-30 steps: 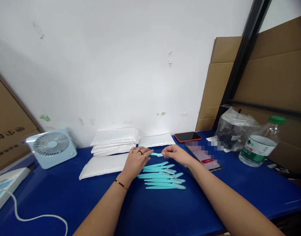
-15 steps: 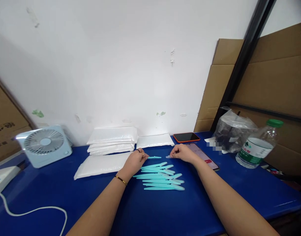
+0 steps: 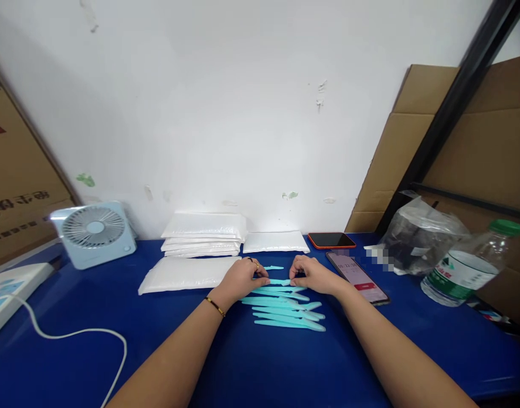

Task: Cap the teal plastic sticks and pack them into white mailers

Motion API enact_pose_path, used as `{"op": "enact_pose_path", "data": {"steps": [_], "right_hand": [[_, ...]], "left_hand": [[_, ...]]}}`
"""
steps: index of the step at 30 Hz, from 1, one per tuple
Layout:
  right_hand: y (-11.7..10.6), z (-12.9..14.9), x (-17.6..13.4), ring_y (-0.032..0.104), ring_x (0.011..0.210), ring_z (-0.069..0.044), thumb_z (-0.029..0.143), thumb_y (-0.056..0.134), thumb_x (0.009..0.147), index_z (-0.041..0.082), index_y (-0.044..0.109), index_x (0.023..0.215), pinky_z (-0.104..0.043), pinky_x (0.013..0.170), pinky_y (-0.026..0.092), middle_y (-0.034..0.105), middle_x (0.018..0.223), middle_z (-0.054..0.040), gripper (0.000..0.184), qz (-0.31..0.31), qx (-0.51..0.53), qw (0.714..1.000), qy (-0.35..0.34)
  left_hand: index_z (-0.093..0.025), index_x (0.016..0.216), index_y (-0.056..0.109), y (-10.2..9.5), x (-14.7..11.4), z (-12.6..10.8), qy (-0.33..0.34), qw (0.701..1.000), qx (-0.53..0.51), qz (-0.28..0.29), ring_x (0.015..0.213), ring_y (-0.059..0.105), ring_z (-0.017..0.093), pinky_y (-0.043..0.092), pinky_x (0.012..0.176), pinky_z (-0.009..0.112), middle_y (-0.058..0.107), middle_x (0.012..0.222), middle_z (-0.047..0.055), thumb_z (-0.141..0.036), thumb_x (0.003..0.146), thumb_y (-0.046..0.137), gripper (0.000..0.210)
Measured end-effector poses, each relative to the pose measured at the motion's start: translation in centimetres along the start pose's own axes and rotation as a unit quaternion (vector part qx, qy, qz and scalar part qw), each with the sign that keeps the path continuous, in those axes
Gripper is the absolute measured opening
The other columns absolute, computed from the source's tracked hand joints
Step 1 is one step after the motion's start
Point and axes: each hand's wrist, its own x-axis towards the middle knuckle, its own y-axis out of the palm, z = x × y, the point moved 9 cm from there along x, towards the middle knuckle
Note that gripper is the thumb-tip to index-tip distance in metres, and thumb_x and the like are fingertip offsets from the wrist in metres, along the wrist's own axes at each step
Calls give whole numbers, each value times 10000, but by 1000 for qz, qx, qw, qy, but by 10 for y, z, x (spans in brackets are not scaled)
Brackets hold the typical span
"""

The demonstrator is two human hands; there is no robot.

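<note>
Your left hand [image 3: 244, 278] and right hand [image 3: 310, 276] pinch opposite ends of a turquoise stick [image 3: 279, 281] between their fingers, just beyond the row of similar sticks [image 3: 281, 311] lying on the blue table [image 3: 260, 368].

Carton print [image 3: 24, 200], bottle label [image 3: 464, 273], phone screen [image 3: 356, 273]: none clearly legible.

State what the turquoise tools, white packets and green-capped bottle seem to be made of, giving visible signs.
Turquoise tools: probably plastic, smooth and evenly coloured.
White packets: perhaps plastic film, glossy, given their creased surfaces and highlights.
Green-capped bottle: likely clear, shiny plastic; its upper wall is see-through.
</note>
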Motion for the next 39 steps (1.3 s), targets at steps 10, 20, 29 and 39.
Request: {"op": "enact_pose_path", "data": {"steps": [10, 20, 29, 39], "right_hand": [[-31, -34, -9, 537, 779, -176, 299, 625, 690, 185, 655, 700, -273, 706, 358, 597, 819, -35, 119, -51, -10, 996, 68], [-9, -4, -14, 534, 798, -174, 399, 681, 648, 207, 670, 692, -317, 812, 294, 582, 822, -5, 198, 53, -12, 998, 14], [-6, -9, -15, 515, 753, -150, 375, 677, 650, 198, 676, 713, -258, 694, 346, 565, 832, -11, 187, 81, 2, 997, 11], [-12, -2, -18, 519, 751, -148, 367, 652, 686, 197, 656, 719, -268, 726, 345, 571, 823, -4, 173, 75, 4, 997, 0]], "left_hand": [[-233, 863, 662, -5, -1, 22, -68, 997, 26, -4, 752, 570, 153, 377, 641, 225, 656, 799, -10, -369, 743, 580, 199], [-247, 837, 684, -1, -1, 13, -14, 1000, 25, -8, 784, 577, 133, 404, 714, 224, 658, 862, -22, -294, 756, 590, 133], [-252, 1119, 591, -5, -1, 12, -23, 997, 45, -63, 1055, 509, 208, 380, 906, 302, 584, 1160, 32, -411, 738, 603, 412], [-218, 980, 653, 3, 1, 11, -33, 994, -108, -7, 887, 585, 142, 429, 792, 219, 663, 990, -4, -361, 846, 444, 286]]}}
